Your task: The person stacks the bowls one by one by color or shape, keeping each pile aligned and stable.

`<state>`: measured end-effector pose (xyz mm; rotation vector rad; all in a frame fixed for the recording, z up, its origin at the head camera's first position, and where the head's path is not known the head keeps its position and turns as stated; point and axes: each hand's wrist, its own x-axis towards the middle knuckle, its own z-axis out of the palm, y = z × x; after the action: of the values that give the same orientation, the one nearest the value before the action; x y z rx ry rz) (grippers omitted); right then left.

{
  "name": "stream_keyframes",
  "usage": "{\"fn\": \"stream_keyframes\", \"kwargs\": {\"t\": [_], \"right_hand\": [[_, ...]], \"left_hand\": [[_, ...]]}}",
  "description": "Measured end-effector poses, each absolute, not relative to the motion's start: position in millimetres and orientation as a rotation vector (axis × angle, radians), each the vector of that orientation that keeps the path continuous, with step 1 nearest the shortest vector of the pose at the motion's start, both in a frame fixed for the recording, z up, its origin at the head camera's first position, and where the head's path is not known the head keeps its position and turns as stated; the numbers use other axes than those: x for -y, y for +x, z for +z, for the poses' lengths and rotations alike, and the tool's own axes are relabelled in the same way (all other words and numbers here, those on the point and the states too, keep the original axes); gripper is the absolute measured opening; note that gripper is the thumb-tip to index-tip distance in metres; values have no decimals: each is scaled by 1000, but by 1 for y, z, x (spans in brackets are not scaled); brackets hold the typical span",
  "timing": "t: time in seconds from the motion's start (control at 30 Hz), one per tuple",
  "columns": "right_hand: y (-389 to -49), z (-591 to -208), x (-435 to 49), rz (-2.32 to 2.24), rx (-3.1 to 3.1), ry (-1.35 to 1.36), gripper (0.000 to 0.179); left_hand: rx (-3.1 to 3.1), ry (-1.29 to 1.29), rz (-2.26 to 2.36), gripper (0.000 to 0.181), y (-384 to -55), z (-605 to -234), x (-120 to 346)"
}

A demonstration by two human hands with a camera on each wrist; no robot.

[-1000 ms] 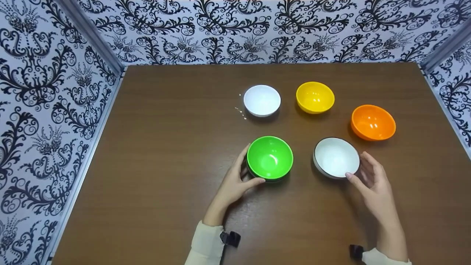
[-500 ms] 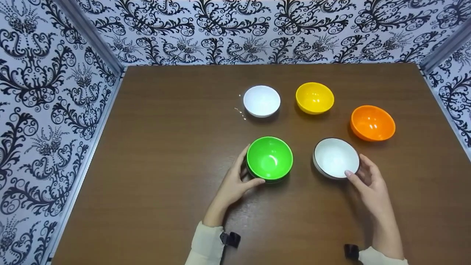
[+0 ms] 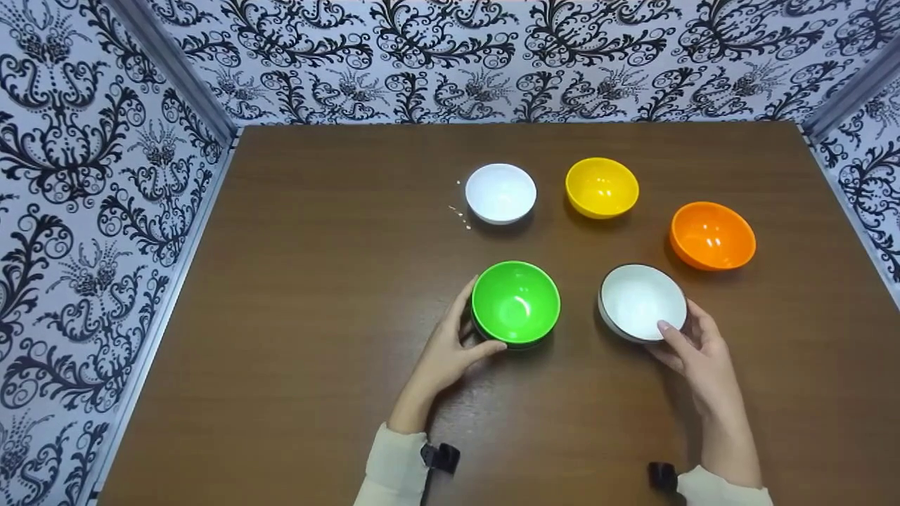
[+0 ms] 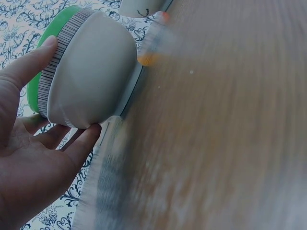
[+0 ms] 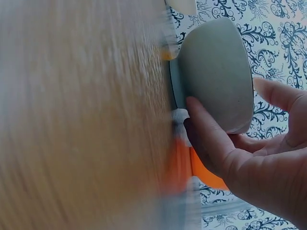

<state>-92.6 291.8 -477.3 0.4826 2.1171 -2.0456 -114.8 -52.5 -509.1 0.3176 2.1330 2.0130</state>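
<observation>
My left hand (image 3: 444,353) holds a stack of nested bowls from its left side, thumb at the near rim. On top is a green bowl (image 3: 517,302). The left wrist view shows a thin striped band (image 4: 50,79) under the green rim and an off-white bowl (image 4: 98,72) outermost, with fingertips against its lower side. To the right, my right hand (image 3: 709,365) grips a white bowl with a dark rim (image 3: 641,301), thumb over the near rim. In the right wrist view, fingers (image 5: 206,127) lie against the outside of that bowl near its base.
Behind the hands stand a small white bowl (image 3: 500,191), a yellow bowl (image 3: 602,186) and an orange bowl (image 3: 713,235). Several pale crumbs (image 3: 460,214) lie left of the small white bowl. Patterned wall panels (image 3: 450,63) border the brown table (image 3: 316,281).
My right hand has slid left and toward me around its bowl, its fingers now showing below the near side. The left hand and all the bowls stay where they were.
</observation>
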Motion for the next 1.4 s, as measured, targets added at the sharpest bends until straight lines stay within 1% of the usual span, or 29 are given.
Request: {"fn": "stream_keyframes", "kwargs": {"t": [0.1, 0.3, 0.73, 0.97, 1.4], "right_hand": [[-93, -477, -292, -2049, -2077, 520, 80], [-94, -478, -293, -2041, -2025, 575, 69], [-96, -479, -289, -2125, -2012, 656, 62], [-96, -479, -287, -2117, -2013, 705, 61], [-95, -480, -286, -2139, -2023, 685, 62]], "left_hand": [[-2128, 318, 2018, 102, -114, -509, 52], [-2131, 306, 2017, 102, -114, -507, 52], [-2122, 300, 2021, 102, -115, -507, 52], [-2132, 300, 2020, 102, -114, -508, 53], [-2165, 298, 2006, 101, -114, -508, 53]]}}
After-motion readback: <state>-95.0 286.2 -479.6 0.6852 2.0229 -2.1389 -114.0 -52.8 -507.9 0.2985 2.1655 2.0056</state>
